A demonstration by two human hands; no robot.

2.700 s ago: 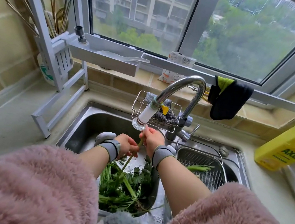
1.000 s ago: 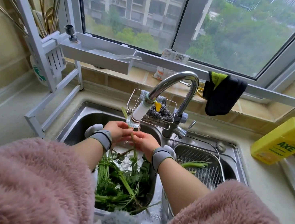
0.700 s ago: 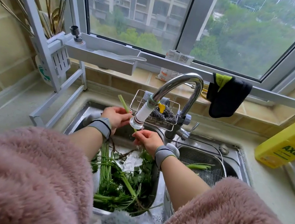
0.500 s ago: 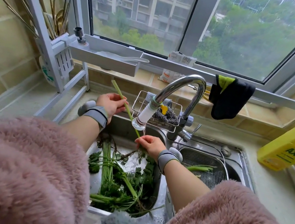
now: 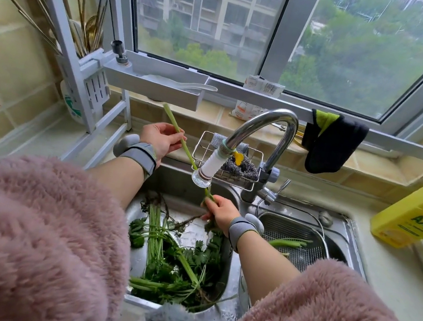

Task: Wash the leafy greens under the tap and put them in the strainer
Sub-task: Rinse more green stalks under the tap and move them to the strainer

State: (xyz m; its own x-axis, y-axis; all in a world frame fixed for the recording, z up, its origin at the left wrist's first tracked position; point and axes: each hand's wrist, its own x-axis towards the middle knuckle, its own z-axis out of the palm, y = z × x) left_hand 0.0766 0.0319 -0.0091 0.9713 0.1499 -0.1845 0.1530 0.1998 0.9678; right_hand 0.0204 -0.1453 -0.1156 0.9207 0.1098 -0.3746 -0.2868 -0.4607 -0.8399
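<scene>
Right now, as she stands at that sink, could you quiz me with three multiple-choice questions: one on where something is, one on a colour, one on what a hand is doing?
1. Where does the strainer sit?
A. in the sink's right side
B. on the window sill
C. on the rack at left

2. What colour is the soap bottle?
A. red
B. yellow
C. white

3. What is the left hand doing?
A. lying flat on the counter
B. turning the tap lever
C. holding the long green stalk

Answers: 1 A, its mesh lies right of the tap, with washed stems inside. 2 B, yellow with green lettering. 3 C, its fingers curl round the stalk, while the right hand pinches the lower end.
</scene>
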